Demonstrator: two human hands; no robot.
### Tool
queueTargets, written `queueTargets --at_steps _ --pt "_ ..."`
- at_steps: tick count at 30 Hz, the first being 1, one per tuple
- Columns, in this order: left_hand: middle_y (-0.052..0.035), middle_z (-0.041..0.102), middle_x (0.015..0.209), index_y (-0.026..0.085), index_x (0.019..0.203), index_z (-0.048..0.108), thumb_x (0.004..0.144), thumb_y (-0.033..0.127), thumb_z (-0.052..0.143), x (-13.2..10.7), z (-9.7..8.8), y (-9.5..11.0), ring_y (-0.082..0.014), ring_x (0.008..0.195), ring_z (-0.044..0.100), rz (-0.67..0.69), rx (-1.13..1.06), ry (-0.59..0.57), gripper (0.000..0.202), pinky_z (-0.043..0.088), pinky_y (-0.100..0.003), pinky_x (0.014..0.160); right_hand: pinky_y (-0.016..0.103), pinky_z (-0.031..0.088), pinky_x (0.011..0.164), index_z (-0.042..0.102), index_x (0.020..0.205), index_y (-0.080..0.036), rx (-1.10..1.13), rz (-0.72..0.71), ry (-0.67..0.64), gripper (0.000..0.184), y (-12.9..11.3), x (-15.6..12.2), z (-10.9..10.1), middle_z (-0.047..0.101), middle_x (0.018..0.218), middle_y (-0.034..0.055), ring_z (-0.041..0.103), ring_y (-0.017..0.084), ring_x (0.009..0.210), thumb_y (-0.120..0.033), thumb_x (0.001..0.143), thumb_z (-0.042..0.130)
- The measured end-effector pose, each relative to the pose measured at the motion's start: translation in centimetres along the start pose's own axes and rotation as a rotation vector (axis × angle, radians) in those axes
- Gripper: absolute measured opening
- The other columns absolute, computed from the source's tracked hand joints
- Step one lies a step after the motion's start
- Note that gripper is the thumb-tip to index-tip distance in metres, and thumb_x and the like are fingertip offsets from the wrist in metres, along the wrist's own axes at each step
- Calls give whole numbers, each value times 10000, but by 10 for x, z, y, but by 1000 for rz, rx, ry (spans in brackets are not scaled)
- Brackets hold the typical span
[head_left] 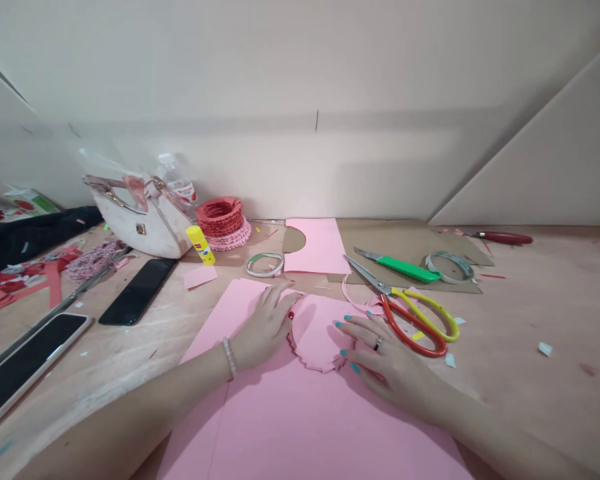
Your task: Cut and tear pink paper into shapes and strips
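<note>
A round pink paper disc (323, 333) with a notched, folded rim lies on large pink paper sheets (290, 427). At the disc's left edge my left hand (265, 327), with a beaded bracelet on its wrist, rests with fingers stretched forward and thumb apart. My right hand (385, 353) lies over the right edge, its fingers spread and a ring on one of them. Neither hand has its fingers wrapped round anything. Scissors (390, 291) with red and yellow handles lie just beyond my right hand.
Behind are a green-handled knife (405, 267), tape rolls (265, 265), cardboard (395, 233) and cut pink paper (320, 247). To the left stand a glue stick (201, 245), stacked red and pink rings (221, 220), a handbag (143, 223) and a bottle (177, 180). Two phones (137, 293) lie nearer.
</note>
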State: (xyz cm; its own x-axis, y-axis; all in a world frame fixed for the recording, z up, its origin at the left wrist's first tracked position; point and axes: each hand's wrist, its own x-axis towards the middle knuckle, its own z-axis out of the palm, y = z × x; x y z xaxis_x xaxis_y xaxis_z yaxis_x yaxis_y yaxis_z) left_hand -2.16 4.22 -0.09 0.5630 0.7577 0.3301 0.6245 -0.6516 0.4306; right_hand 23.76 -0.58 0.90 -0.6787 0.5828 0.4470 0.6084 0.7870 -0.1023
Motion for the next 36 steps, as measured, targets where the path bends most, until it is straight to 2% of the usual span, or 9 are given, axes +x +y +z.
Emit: queueTargets --at_steps 5,11,15,17,20,23,26,30,36 --pt "-132 342 1344 185 1264 383 804 44 367 0 3 -2 -238 1297 254 -19 25 -16 481 282 -457 1056 446 411 927 601 1094 -229 -37 -85 -81 344 1 -2 0 563 1227 113 445 243 1201 -126 784 490" --pt "-138 342 1375 186 1281 393 841 103 369 3 1 2 -246 1276 305 -73 82 -69 449 293 -474 1039 481 382 955 650 1016 -298 21 -40 -171 252 -5 5 -7 502 1306 86 404 271 1236 -216 816 521" --pt "-120 318 1427 210 1348 329 867 133 335 2 3 -2 -242 1322 258 -100 123 -162 487 213 -558 1048 513 386 945 621 1101 -335 26 10 -261 308 -3 3 -6 421 1386 83 366 302 1270 -243 825 521" --pt "-101 286 1459 223 1392 255 857 97 300 2 4 -4 -226 1355 210 -68 138 -238 551 161 -591 1048 524 383 950 533 1234 -350 28 18 -307 411 -1 0 -6 344 1444 76 319 319 1301 -286 829 522" --pt "-79 261 1476 230 1409 222 818 35 270 1 3 -6 -195 1377 173 -8 143 -328 624 121 -601 1051 520 367 978 286 1414 -322 16 72 -334 607 0 -2 -6 248 1486 79 265 321 1330 -390 850 497" --pt "-89 258 1476 209 1407 233 802 27 279 2 2 -6 -186 1377 180 4 147 -347 633 128 -593 1054 496 363 997 95 1461 -250 1 141 -330 723 1 -6 -1 238 1478 102 270 308 1328 -464 869 450" --pt "-93 261 1474 194 1401 250 798 28 286 2 2 -5 -183 1375 186 1 157 -340 626 145 -583 1057 493 356 1007 3 1457 -232 -14 160 -346 763 2 -9 4 253 1466 108 286 296 1319 -486 876 428" --pt "-81 279 1469 206 1381 299 807 23 283 1 2 -5 -186 1368 204 6 144 -328 603 169 -565 1061 511 332 1021 10 1455 -262 -5 167 -376 724 3 -10 7 250 1469 88 280 283 1323 -448 886 418" --pt "-89 424 1376 203 1340 367 839 40 298 0 -1 -3 -170 1307 316 28 -9 -247 531 177 -494 1096 502 349 1011 175 1453 -240 48 306 -351 698 2 -9 7 239 1480 112 244 293 1338 -391 845 481"
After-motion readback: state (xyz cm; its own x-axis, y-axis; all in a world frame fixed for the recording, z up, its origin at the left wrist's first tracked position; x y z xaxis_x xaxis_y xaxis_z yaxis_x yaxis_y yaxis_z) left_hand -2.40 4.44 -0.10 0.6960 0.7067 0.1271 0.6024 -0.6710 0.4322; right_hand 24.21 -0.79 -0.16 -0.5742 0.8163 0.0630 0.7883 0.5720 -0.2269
